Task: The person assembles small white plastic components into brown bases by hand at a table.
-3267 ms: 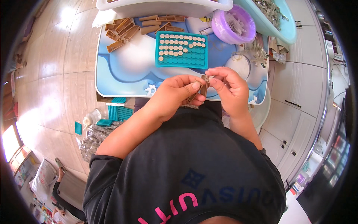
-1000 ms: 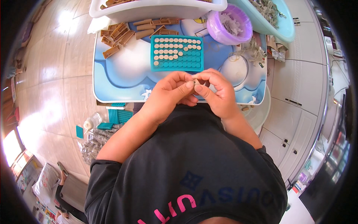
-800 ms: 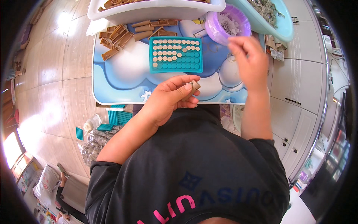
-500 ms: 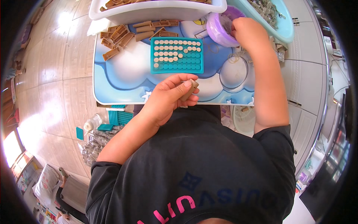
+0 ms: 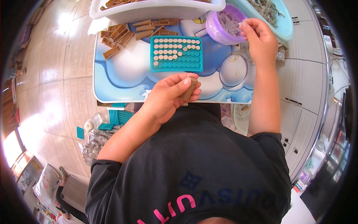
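- The left hand (image 5: 166, 95) grips a brown piece (image 5: 190, 89) between its thumb and curled fingers; the right hand (image 5: 261, 42) has thumb and forefinger drawn together, but whether they pinch something is too small to tell.
- The left forearm slants up from the lower left, the hand near the table's front edge; the right forearm rises almost straight, its fingertips at the right rim of a purple bowl (image 5: 215, 33).
- The brown piece stands tilted in the left grip, its top leaning right beside the thumb tip, well apart from the right hand.
- White pieces (image 5: 228, 23) fill the bowl.
- A teal tray (image 5: 176, 70) with pale discs (image 5: 173, 40) lies on the blue, cloud-patterned table (image 5: 123, 80), just beyond the left hand.
- Loose brown pieces (image 5: 121, 35) lie behind it, near a white bin (image 5: 158, 14).
- Around the table are a tiled floor (image 5: 44, 99) and white cabinets (image 5: 300, 80).
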`<state>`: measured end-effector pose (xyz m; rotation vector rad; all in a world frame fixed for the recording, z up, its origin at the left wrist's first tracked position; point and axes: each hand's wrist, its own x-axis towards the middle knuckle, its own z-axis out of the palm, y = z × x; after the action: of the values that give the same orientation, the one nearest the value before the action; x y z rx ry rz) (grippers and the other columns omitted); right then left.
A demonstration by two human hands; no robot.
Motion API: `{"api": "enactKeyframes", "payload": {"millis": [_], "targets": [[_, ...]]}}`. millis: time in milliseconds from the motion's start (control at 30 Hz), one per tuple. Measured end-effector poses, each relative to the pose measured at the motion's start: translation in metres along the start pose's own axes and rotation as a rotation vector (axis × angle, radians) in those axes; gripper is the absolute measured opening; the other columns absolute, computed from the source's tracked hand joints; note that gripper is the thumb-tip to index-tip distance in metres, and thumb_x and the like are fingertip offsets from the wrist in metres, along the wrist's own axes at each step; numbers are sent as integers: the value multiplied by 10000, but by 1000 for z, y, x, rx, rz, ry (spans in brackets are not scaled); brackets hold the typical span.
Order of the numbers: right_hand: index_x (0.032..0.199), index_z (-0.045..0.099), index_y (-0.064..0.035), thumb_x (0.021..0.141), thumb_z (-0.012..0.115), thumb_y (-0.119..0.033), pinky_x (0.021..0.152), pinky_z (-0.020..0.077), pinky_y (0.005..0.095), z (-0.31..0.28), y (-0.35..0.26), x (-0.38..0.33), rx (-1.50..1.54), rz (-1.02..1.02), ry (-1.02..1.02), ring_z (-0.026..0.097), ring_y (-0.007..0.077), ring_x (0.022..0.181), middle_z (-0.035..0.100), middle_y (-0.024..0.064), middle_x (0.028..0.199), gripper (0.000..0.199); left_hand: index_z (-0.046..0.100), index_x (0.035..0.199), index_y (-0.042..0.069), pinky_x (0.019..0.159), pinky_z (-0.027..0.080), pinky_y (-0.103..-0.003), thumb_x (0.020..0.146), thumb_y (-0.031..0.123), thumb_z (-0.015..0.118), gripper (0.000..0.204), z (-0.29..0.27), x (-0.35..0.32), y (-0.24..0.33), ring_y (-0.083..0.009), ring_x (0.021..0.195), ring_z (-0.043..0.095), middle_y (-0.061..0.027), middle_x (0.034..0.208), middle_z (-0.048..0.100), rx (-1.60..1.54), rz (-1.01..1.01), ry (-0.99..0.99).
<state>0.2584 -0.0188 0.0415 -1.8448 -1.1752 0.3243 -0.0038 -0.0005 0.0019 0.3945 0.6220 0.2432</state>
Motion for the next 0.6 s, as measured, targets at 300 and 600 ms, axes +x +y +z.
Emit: {"api": "enactKeyframes", "payload": {"millis": [300,600], "targets": [[888,623,0,830,638,-11,677,507,249,43,-31,-108,223,-318,-174,625,148,733,646,96,894,60,521,1150,-25,852,506,-321,959,183,466,288,-9,3,-7,-198,897,620,-115,1021,613,-205,47,-94],[877,639,7,772,660,52,634,518,257,57,-31,-122,277,-274,-145,623,178,731,610,118,932,117,551,1115,-24,847,513,-307,950,195,496,280,-6,1,-6,-180,877,632,-99,986,627,-199,60,-87]]}}
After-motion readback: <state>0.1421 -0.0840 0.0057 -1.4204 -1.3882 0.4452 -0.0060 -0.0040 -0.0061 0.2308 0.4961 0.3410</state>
